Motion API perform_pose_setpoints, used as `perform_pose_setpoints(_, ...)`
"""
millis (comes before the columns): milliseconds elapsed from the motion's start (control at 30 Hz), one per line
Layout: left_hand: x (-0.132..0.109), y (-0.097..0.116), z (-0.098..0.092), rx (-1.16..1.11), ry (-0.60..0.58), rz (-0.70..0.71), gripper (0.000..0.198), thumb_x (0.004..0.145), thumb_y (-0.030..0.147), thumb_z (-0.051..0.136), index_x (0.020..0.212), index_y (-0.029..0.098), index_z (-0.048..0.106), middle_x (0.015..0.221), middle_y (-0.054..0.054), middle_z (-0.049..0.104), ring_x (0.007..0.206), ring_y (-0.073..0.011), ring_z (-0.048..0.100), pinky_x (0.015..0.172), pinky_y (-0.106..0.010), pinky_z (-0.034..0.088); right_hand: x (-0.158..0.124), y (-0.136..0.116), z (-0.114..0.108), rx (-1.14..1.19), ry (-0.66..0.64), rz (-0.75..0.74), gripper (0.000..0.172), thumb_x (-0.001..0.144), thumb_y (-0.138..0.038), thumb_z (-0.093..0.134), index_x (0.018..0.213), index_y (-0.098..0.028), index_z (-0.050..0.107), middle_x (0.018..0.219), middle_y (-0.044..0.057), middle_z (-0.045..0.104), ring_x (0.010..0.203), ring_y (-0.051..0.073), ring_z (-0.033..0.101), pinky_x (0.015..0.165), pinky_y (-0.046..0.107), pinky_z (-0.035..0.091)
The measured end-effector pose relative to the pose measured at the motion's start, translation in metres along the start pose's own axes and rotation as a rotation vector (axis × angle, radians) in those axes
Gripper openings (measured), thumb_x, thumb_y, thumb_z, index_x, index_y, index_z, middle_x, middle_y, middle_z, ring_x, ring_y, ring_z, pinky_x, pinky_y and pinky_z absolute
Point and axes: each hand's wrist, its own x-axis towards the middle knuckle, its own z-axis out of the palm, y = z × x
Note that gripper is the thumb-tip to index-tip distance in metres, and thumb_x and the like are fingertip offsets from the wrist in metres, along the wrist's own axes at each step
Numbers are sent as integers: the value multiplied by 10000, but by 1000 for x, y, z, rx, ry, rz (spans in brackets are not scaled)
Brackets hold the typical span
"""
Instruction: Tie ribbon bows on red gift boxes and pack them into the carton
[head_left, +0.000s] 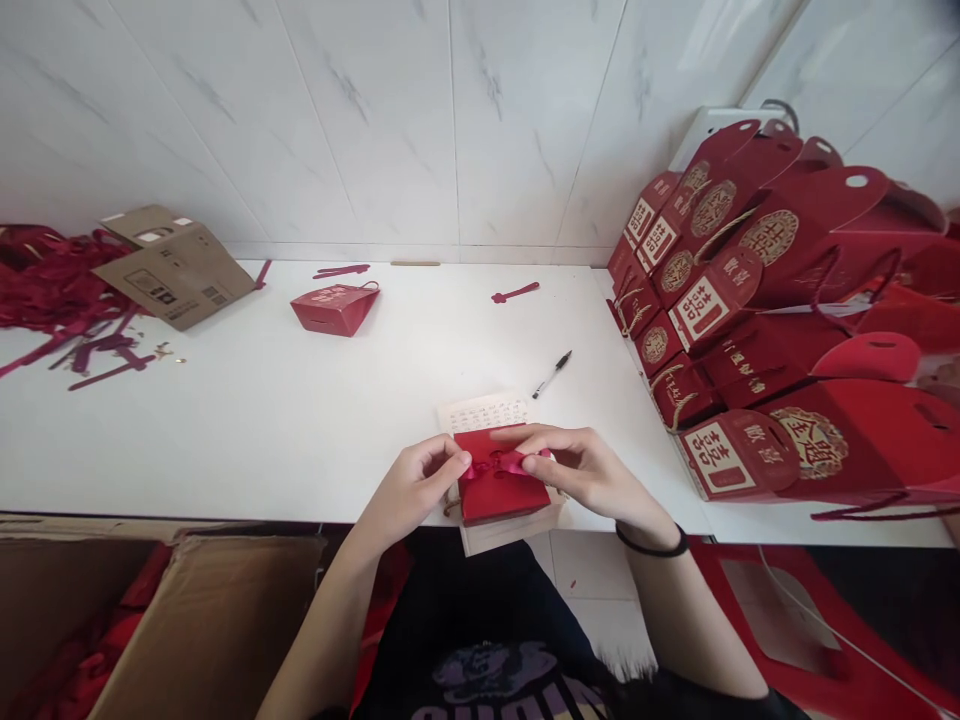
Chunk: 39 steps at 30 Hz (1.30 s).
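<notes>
In front of me a small red box rests on papers with rows of writing, close to the table's front edge. A dark pink ribbon crosses the top of the box and appears knotted or looped at the middle. My left hand pinches the ribbon at the left side. On the right, my right hand grips a loop or end of the same ribbon between thumb and fingers. The box's underside is hidden.
Several red gift boxes are stacked at the right. A pen, a small red box and a ribbon strip lie on the white table. At the left are a cardboard box and piled ribbons.
</notes>
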Motion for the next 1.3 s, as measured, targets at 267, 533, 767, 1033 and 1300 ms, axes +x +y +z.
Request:
perform_pose_setpoints(267, -13, 20, 2, 210, 87, 15, 241, 859, 411, 471, 782, 192, 538, 680, 38, 544, 601, -86, 496, 555, -195, 394, 4, 21, 34, -203, 271, -173, 148, 898, -289, 560, 922, -240, 698, 890, 35, 669, 815, 189, 608, 754, 337, 470)
perform_pose_setpoints(533, -22, 33, 0, 534, 78, 3, 223, 859, 397, 457, 789, 211, 557, 713, 43, 591, 595, -99, 499, 564, -224, 381, 6, 22, 39, -267, 371, -172, 126, 883, -193, 520, 925, -209, 638, 857, 40, 649, 781, 179, 610, 717, 321, 492)
perform_pose_setpoints(767, -17, 47, -5, 770, -64, 294, 211, 908, 248, 389, 833, 207, 582, 911, 1, 551, 727, -109, 522, 671, -244, 412, 8, 20, 41, -191, 406, -78, 106, 830, -204, 556, 934, -223, 567, 893, 18, 670, 842, 181, 644, 745, 303, 512)
perform_pose_setpoints(1033, 10, 69, -12, 926, -218, 518, 224, 893, 175, 419, 829, 226, 628, 836, 18, 588, 836, -139, 509, 863, -322, 365, 7, 18, 37, -306, 247, -128, 176, 823, -131, 483, 942, -247, 424, 872, -19, 673, 801, 175, 640, 755, 326, 477)
perform_pose_setpoints(1300, 40, 49, -20, 505, -120, 256, 77, 807, 283, 545, 794, 215, 578, 829, 32, 607, 721, -118, 553, 649, -246, 434, 7, 24, 39, -75, 296, -49, 211, 819, -209, 553, 863, -240, 349, 797, -25, 645, 753, 164, 637, 683, 287, 493)
